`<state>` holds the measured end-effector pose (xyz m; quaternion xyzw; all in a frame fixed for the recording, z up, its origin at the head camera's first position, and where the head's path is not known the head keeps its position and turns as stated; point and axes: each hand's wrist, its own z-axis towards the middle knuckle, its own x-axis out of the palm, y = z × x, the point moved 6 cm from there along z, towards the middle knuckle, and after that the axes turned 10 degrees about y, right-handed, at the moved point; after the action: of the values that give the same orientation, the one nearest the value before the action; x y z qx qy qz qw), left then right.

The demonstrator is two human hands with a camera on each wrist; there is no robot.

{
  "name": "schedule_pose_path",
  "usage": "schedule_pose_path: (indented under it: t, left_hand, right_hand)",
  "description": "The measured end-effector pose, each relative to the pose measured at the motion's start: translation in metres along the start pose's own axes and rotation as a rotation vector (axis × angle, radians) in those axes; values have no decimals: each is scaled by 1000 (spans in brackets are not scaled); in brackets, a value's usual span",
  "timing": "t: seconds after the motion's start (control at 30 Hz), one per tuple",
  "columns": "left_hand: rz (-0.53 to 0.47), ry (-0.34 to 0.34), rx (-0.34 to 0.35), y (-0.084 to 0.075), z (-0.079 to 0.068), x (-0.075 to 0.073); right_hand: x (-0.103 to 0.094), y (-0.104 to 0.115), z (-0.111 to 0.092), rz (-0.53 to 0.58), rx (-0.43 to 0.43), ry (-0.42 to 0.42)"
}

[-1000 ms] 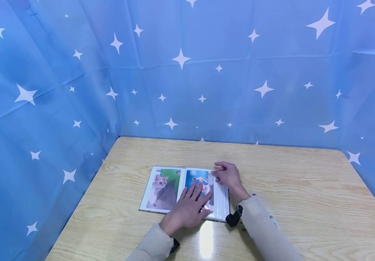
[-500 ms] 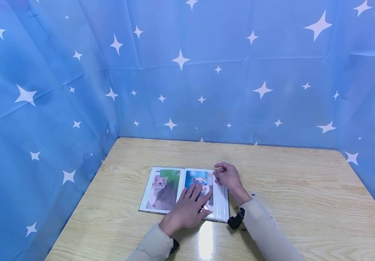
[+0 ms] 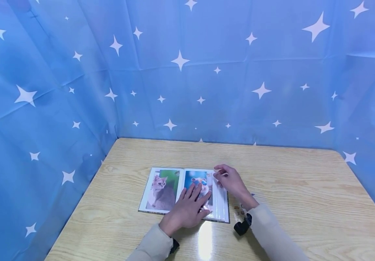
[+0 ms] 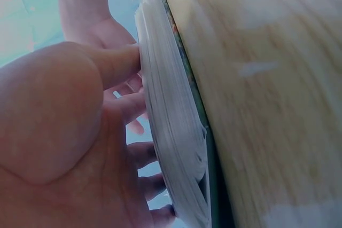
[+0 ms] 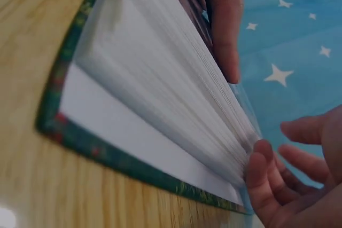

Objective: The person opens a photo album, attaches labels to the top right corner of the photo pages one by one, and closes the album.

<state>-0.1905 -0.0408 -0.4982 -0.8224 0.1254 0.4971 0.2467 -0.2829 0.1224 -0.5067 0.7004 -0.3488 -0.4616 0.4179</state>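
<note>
A photo album (image 3: 221, 206) lies spread on the table, a cat picture (image 3: 161, 192) on its left page and an animal wearing blue goggles on its right page. My left hand (image 3: 188, 210) rests on the right page with fingers straight and spread, covering part of that picture. At the top right corner of that page is my right hand (image 3: 231, 179). In the right wrist view its thumb and forefinger pinch at the corner of the album pages (image 5: 176, 89), the other fingers held off. A green patterned cover (image 5: 75, 73) shows under the thick stack.
The wooden table (image 3: 298, 181) stretches beyond the album on both sides. Small printed bits (image 3: 238, 212) show beside the right wrist, partly hidden by the sleeve. A blue curtain (image 3: 226, 72) with white stars hangs behind the table and along its sides.
My right wrist and forearm have shifted a little to the right, uncovering more of the printed bits, while the fingertips stay at the page corner. My left hand stays on the page.
</note>
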Motion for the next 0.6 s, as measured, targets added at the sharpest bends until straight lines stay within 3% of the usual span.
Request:
schedule_pose_path:
  t: [0.33, 0.6]
  left_hand:
    - [-5, 11, -3, 1, 1, 2]
    - [-17, 12, 0, 0, 0, 0]
  right_hand:
    - [-3, 6, -20, -291, -113, 11]
    - [-7, 3, -29, -388, -165, -8]
